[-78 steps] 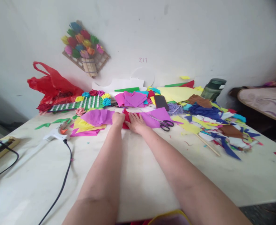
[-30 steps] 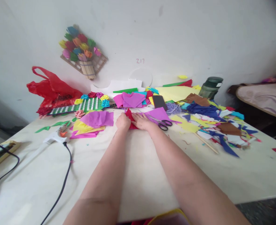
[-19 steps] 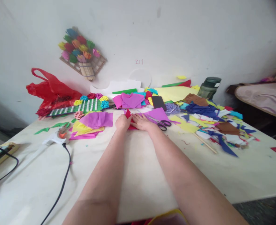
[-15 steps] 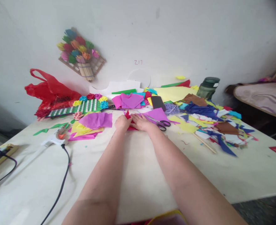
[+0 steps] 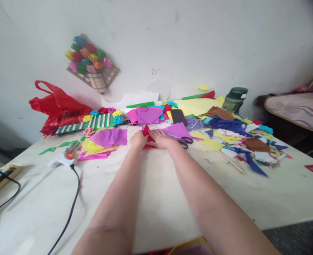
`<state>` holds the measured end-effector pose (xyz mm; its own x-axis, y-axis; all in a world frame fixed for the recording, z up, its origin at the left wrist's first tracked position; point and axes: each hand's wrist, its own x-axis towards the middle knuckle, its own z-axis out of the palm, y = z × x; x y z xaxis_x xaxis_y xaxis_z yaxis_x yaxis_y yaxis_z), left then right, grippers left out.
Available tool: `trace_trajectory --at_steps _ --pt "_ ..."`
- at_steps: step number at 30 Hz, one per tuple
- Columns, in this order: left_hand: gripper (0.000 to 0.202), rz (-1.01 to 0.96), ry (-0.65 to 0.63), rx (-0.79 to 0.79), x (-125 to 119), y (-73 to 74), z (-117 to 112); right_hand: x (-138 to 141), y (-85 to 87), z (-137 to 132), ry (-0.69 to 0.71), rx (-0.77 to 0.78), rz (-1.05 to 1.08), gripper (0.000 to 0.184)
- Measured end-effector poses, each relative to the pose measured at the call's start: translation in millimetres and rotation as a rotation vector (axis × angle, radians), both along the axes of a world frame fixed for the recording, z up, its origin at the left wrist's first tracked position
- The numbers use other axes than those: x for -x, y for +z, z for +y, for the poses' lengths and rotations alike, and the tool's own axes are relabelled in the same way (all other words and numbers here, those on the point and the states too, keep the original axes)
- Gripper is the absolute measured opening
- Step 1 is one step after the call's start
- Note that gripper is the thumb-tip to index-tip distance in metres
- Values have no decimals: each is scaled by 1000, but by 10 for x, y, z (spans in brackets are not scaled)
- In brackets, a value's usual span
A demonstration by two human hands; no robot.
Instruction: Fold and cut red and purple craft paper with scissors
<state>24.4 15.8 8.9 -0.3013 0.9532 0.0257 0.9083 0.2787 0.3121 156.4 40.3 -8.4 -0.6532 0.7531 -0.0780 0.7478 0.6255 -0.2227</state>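
A small piece of red paper (image 5: 146, 132) lies on the pale table (image 5: 156, 198) between my two hands, one corner standing up. My left hand (image 5: 137, 139) is curled closed against the paper's left side and pinches it. The fingers of my right hand (image 5: 159, 138) lie flat on its right side, pressing it down. Black-handled scissors (image 5: 182, 140) rest on a purple sheet (image 5: 177, 129) just right of my right hand.
Purple and yellow sheets (image 5: 103, 141) lie left of my hands, a glue gun (image 5: 63, 157) with black cable beyond. Several coloured scraps (image 5: 241, 138) cover the right side. A phone (image 5: 178, 116), green bottle (image 5: 234, 100), red bag (image 5: 58, 106) and wooden stick (image 5: 232, 162) stand around.
Both hands stay on the red paper, having shifted slightly toward each other; a red corner now stands up between them. The view has drifted a little.
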Motion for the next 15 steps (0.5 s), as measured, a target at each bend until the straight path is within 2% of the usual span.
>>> trace_trajectory --at_steps 8,15 --pt "38 19 0 2 -12 -8 -3 -83 7 50 12 28 -17 99" --pt "41 26 10 22 -27 9 4 -149 130 -7 4 79 -80 102"
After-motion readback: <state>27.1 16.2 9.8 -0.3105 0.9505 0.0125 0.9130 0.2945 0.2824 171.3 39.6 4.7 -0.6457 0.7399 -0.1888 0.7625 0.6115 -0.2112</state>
